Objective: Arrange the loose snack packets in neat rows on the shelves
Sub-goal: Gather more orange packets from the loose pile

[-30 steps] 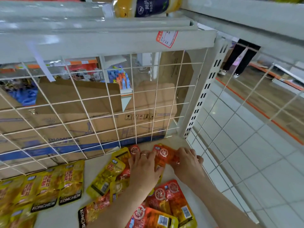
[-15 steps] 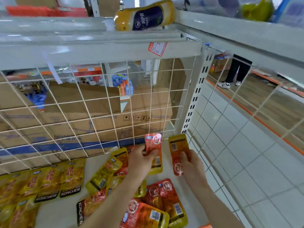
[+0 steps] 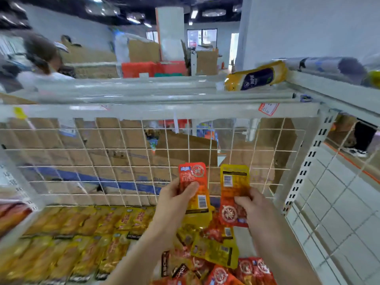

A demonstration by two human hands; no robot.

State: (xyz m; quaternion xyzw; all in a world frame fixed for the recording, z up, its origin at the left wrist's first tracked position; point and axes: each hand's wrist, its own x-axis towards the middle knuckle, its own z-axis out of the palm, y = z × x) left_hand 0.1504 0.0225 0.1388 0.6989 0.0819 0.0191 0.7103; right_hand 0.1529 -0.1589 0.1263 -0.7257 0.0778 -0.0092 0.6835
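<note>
Blur is smearing the yellow rows (image 3: 82,233) at 8 o'clock, and the loose pile (image 3: 213,249) at 6 o'clock is running off frame. Both hands are sitting higher than before, against the wire back (image 3: 123,161). The left hand (image 3: 174,204) is thumb-pinching an upright red-orange packet (image 3: 194,186), and the right hand (image 3: 255,208) is pinching an inverted packet (image 3: 233,194) at its 3 o'clock.
</note>
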